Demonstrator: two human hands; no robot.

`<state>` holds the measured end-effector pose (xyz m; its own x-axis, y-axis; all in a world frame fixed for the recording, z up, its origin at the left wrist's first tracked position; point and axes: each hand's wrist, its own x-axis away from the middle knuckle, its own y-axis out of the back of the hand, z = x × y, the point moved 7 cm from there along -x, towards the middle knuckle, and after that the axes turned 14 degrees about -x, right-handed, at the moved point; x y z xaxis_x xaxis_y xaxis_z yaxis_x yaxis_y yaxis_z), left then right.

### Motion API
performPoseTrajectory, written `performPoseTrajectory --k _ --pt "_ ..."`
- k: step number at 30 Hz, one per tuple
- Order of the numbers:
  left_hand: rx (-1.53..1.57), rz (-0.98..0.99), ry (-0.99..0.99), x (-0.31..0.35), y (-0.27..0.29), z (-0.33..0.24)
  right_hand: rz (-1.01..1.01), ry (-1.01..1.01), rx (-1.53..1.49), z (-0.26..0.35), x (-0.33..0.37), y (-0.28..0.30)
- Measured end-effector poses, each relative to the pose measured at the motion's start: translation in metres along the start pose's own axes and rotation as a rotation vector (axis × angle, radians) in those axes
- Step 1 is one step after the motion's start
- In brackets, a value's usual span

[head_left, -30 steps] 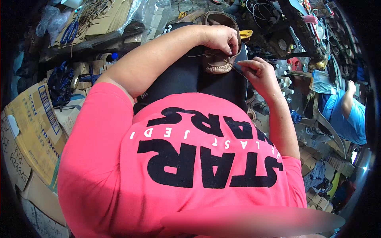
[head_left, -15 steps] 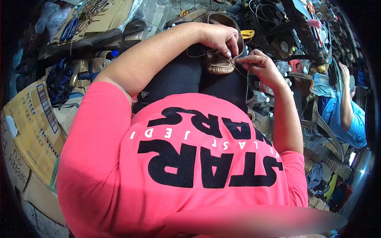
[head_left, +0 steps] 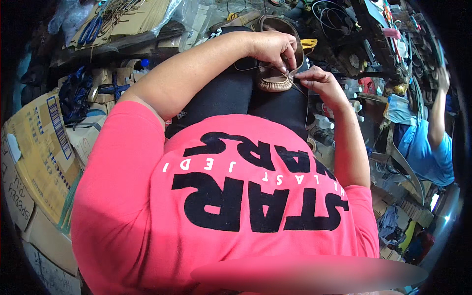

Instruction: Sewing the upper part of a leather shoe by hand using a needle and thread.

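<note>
A: Closest in first: clamped together, or apart?

B: Near each other, not clasped. Left hand [head_left: 275,48] bent over the opening of a brown shoe [head_left: 276,85], fingertips down by the puckered seam; right hand [head_left: 325,86] just beside, thumb and forefinger at the edge. Whether pinched tight on the thread [head_left: 246,69] or only touching: cannot tell, too small

A: And lying where, that shoe?

B: On the lap, over dark trousers [head_left: 216,86], toe toward the belly, heel end pointing away

A: Likely to handle how?

B: Probably light, soft and pliable along the sides, stiffer round the gathered toe. Not slippery, by the look of it; perhaps delicate only at the thread. Best held by the side wall close to the seam, without crushing the toe

A: Farther out?

B: Just beyond, a yellow object [head_left: 309,43]; to the left, scissors [head_left: 97,22] and cardboard [head_left: 147,15] on a desk [head_left: 110,45]; to the right, pale bottles [head_left: 323,121], then a co-worker in a blue shirt [head_left: 424,153], one arm raised
</note>
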<state>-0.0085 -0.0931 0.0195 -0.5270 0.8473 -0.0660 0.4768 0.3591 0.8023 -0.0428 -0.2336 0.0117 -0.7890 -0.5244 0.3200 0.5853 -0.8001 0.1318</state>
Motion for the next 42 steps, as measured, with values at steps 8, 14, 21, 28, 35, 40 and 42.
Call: performPoseTrajectory --k 8,14,21,28,35,40,42 --pt "0.013 -0.006 0.003 0.0 -0.001 -0.002 -0.12 0.006 -0.035 0.0 0.0 -0.01" --pt "-0.097 -0.325 0.051 0.018 0.013 -0.004 -0.207 0.206 0.241 0.024 0.012 -0.023" --pt "-0.193 -0.577 0.27 0.084 0.035 -0.024 -0.315 0.41 0.773 0.032 0.038 -0.045" --pt "-0.603 -0.522 0.355 0.095 0.007 -0.047 -0.24 0.241 0.632 0.018 0.034 -0.038" --pt "-0.428 -0.545 0.303 0.087 0.003 -0.03 -0.037 0.112 0.252 0.004 0.008 -0.01" --pt "-0.45 -0.479 0.319 0.083 0.0 -0.027 0.04 0.128 0.371 0.009 -0.005 -0.006" --pt "-0.451 -0.464 0.32 0.082 0.0 -0.027 0.056 0.116 0.351 0.007 -0.007 -0.005"
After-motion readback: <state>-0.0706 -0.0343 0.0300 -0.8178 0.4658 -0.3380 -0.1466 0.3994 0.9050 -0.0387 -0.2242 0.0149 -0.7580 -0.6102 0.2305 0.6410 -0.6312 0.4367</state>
